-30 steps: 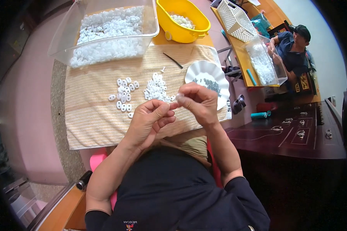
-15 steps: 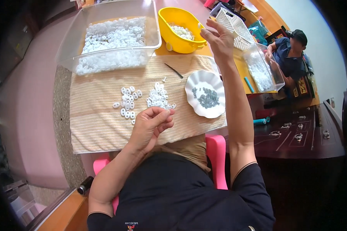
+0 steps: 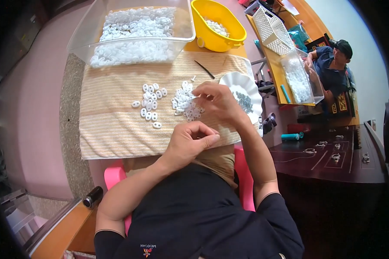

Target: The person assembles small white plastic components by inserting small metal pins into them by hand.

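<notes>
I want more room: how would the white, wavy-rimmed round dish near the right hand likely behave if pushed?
The dish would probably slide rather than roll, since it sits flat on the beige striped cloth. That cloth looks soft, so it might drag or bunch. The small grey pieces inside look loose and could shift.

1. The right hand (image 3: 217,101) hovers, fingers bent, at the right side of a pile (image 3: 183,98) of small white pieces.
2. The left hand (image 3: 189,142) is nearer the body, its thumb and forefinger tips together; anything between them is too small to tell.
3. Left of the right hand, past the pile, lie white ovals (image 3: 148,104).
4. Just right of it sits a wavy plate (image 3: 256,98).
5. Beyond both hands stands a yellow tub (image 3: 212,42).
</notes>
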The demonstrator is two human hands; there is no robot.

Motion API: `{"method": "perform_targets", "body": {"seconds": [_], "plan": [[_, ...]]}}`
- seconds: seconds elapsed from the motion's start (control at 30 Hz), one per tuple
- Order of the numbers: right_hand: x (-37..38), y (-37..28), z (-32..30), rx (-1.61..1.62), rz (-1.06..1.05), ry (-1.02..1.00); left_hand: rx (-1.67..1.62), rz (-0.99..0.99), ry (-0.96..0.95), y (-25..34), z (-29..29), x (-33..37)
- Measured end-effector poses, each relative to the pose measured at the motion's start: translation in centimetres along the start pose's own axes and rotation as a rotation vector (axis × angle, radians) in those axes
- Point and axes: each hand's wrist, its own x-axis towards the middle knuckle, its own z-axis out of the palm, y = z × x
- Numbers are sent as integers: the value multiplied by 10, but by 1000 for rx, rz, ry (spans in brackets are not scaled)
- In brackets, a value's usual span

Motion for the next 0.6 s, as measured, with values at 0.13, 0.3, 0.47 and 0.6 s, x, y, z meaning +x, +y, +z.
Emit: {"method": "perform_targets", "body": {"seconds": [0.13, 0.3, 0.47, 0.6], "plan": [[-8, -6, 9, -182, -108, -58, 92, 16, -59, 2, 9, -5], [-10, -15, 22, -262, -133, -110, 123, 6, -114, 5, 15, -11], [-6, -24, 32, -438, -150, -82, 82, 45, -113, 5, 15, -11], [-4, -25, 32, -495, -125, -93, 98, 25, -105, 7, 13, -11]]}}
